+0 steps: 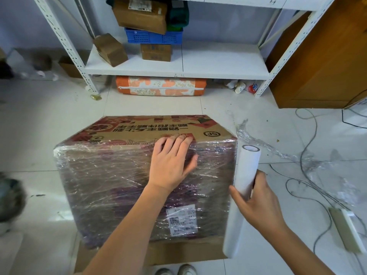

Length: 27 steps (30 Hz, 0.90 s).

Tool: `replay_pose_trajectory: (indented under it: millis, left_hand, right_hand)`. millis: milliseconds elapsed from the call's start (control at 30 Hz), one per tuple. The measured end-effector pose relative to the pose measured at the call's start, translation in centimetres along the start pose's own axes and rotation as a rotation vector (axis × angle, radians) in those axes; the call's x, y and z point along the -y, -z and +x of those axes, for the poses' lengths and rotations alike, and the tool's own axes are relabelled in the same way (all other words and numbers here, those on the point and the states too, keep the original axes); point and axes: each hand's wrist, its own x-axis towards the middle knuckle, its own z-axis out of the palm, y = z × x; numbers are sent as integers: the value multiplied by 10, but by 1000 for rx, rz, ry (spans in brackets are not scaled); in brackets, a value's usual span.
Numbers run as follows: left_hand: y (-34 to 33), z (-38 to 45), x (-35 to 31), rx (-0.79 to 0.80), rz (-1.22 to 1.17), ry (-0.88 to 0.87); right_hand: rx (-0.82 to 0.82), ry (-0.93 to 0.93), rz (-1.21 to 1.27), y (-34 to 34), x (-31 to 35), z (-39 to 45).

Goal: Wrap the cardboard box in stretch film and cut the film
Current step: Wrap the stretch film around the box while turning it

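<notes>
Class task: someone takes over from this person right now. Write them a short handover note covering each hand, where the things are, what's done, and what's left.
Left hand: flat on the cardboard box, fingers straight, pressing the film at the top edge.
Right hand: fingers curled round the film roll, held upright at the box's right side.
Done: the near face and top edge are covered in film.
Left: the far part of the top is bare; finish wrapping, then cut the film.
Loose film lies on the floor to the right.
</notes>
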Motion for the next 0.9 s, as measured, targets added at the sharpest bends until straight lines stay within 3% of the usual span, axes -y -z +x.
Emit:
replay_pose_trajectory:
  millis: [600, 900]
  left_hand:
    - [-3, 10, -8, -78, -45, 127]
    - [1, 19, 4, 52, -82, 72]
  right_hand:
    - [159, 64, 23, 9, -11, 38]
    - [190, -8, 340, -2, -13, 20]
